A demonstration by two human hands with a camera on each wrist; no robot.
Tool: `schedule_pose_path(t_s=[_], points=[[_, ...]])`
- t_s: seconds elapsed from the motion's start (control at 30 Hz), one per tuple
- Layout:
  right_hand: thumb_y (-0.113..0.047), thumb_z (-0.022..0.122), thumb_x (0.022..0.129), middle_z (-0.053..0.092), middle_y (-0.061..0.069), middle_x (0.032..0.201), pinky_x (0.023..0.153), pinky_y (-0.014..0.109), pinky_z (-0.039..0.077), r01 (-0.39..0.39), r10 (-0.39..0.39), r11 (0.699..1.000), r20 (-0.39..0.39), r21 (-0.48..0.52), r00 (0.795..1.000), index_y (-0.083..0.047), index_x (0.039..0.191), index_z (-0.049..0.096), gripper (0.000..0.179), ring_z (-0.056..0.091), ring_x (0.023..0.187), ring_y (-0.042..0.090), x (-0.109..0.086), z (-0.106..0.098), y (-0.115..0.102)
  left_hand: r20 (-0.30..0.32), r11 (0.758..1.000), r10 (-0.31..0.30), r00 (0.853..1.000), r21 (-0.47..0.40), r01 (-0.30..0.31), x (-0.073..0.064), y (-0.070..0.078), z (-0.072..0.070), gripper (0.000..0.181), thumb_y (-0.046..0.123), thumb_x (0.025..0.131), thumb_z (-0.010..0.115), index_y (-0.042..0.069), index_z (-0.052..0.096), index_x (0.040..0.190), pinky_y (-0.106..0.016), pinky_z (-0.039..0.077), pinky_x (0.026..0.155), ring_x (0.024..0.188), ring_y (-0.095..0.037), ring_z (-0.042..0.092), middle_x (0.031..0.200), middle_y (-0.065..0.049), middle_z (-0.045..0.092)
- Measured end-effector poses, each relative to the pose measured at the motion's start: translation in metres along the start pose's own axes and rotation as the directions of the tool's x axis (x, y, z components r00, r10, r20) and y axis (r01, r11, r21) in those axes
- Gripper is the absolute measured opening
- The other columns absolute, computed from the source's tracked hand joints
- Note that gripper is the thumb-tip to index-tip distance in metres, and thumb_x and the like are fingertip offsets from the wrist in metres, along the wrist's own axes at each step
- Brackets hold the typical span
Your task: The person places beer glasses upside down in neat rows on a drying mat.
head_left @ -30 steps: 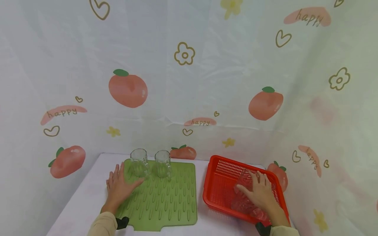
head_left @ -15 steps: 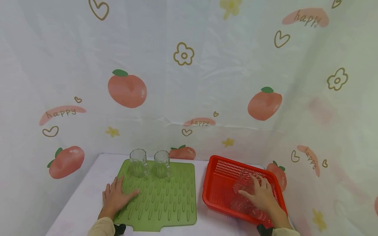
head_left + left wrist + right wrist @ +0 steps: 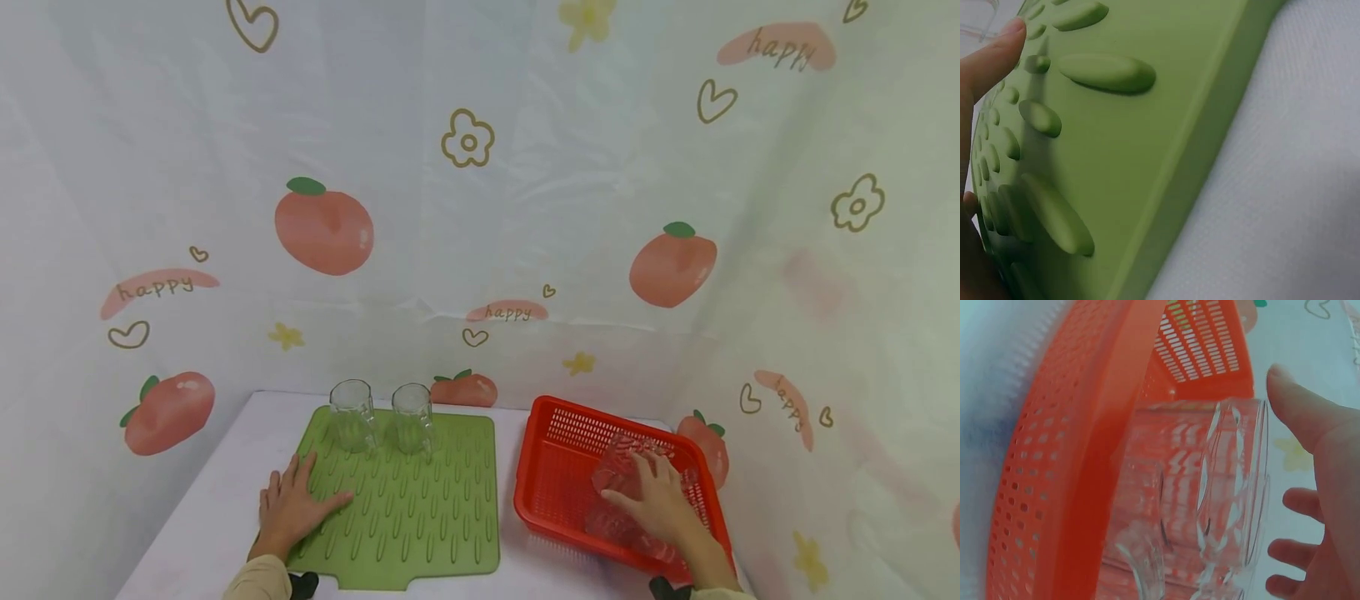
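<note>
Your left hand (image 3: 292,510) has its fingers spread at the left edge of the green mat (image 3: 416,560), your right hand (image 3: 660,502) has its fingers apart over the clear mugs (image 3: 1179,456) in the red basket (image 3: 553,482), and one glass mug (image 3: 352,418) stands beside a second glass mug (image 3: 412,421) at the mat's far end.

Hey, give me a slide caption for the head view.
Two glass mugs on a green mat, left hand at its edge; right hand over glassware in a red basket.
</note>
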State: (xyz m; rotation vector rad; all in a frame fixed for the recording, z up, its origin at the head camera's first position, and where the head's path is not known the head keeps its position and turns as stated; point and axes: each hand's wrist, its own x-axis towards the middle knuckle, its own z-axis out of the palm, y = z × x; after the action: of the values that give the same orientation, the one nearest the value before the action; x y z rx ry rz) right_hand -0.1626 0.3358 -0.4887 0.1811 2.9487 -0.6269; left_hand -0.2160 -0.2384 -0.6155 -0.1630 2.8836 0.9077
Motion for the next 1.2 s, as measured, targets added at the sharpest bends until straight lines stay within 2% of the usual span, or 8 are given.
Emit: schedule_pose_path(t_s=[0.1, 0.2, 0.37, 0.57, 0.73, 0.97, 1.2], points=[[-0.072, 0.073, 0.077, 0.027, 0.027, 0.156, 0.096, 0.076, 0.046, 0.053, -0.053, 0.998, -0.015, 0.018, 0.998, -0.011, 0.154, 0.036, 0.105, 0.022, 0.143, 0.054, -0.001, 0.000, -0.005, 0.012, 1.000, -0.001, 1.000, -0.001, 0.001, 0.000, 0.000, -0.001, 0.123, 0.074, 0.079, 0.070, 0.005, 0.012, 0.163, -0.081, -0.005, 0.116, 0.148, -0.066, -0.010, 0.166, -0.034, -0.003], [-0.070, 0.077, 0.075, 0.042, 0.022, 0.150, 0.093, 0.072, 0.051, 0.094, -0.094, 0.996, -0.040, -0.009, 0.995, -0.012, 0.150, 0.044, 0.101, 0.035, 0.138, 0.049, -0.001, 0.001, -0.010, 0.037, 1.000, 0.002, 0.999, 0.006, -0.003, -0.001, 0.001, -0.002, 0.124, 0.073, 0.078, 0.071, 0.006, 0.012, 0.163, -0.081, -0.007, 0.115, 0.147, -0.066, -0.012, 0.166, -0.033, -0.006], [-0.064, 0.083, 0.072, 0.056, 0.018, 0.141, 0.096, 0.070, 0.051, 0.091, -0.096, 0.992, -0.057, -0.083, 0.994, -0.013, 0.144, 0.052, 0.093, 0.047, 0.130, 0.044, 0.000, 0.003, -0.015, 0.065, 1.000, 0.010, 0.998, 0.012, -0.010, -0.001, 0.002, -0.003, 0.123, 0.071, 0.078, 0.072, 0.006, 0.012, 0.163, -0.082, -0.009, 0.114, 0.147, -0.067, -0.015, 0.167, -0.031, -0.009], [-0.053, 0.088, 0.072, 0.053, 0.021, 0.140, 0.093, 0.069, 0.053, 0.072, -0.078, 0.994, -0.068, -0.084, 0.995, -0.013, 0.142, 0.053, 0.088, 0.044, 0.127, 0.047, -0.002, 0.005, -0.017, 0.062, 1.000, 0.011, 0.998, 0.018, -0.012, 0.000, -0.001, 0.000, 0.123, 0.072, 0.077, 0.073, 0.005, 0.015, 0.163, -0.083, -0.007, 0.113, 0.146, -0.068, -0.012, 0.166, -0.032, -0.007], [-0.052, 0.088, 0.072, 0.047, 0.027, 0.135, 0.084, 0.064, 0.057, 0.037, -0.045, 0.994, -0.068, -0.105, 0.997, -0.008, 0.142, 0.051, 0.091, 0.043, 0.119, 0.049, -0.003, 0.003, -0.019, 0.056, 1.000, 0.013, 0.998, 0.014, -0.013, 0.000, -0.003, 0.002, 0.123, 0.072, 0.077, 0.073, 0.005, 0.017, 0.162, -0.083, -0.006, 0.112, 0.146, -0.068, -0.011, 0.166, -0.033, -0.006], [-0.061, 0.086, 0.070, 0.047, 0.028, 0.130, 0.088, 0.066, 0.056, -0.002, -0.003, 0.992, -0.037, -0.128, 0.999, -0.001, 0.136, 0.052, 0.095, 0.045, 0.116, 0.047, -0.001, 0.000, -0.020, 0.057, 1.000, 0.011, 0.998, 0.018, -0.012, -0.002, -0.001, -0.001, 0.122, 0.072, 0.077, 0.073, 0.005, 0.017, 0.162, -0.082, -0.007, 0.113, 0.147, -0.067, -0.012, 0.166, -0.032, -0.007], [-0.054, 0.088, 0.072, 0.052, 0.024, 0.129, 0.088, 0.066, 0.056, -0.009, 0.011, 0.995, 0.016, -0.099, 1.000, -0.005, 0.134, 0.057, 0.085, 0.048, 0.117, 0.046, 0.002, 0.000, -0.022, 0.071, 1.000, 0.004, 0.997, 0.026, -0.006, 0.000, 0.000, -0.001, 0.122, 0.072, 0.078, 0.072, 0.006, 0.014, 0.163, -0.082, -0.008, 0.113, 0.147, -0.066, -0.014, 0.166, -0.032, -0.009]])
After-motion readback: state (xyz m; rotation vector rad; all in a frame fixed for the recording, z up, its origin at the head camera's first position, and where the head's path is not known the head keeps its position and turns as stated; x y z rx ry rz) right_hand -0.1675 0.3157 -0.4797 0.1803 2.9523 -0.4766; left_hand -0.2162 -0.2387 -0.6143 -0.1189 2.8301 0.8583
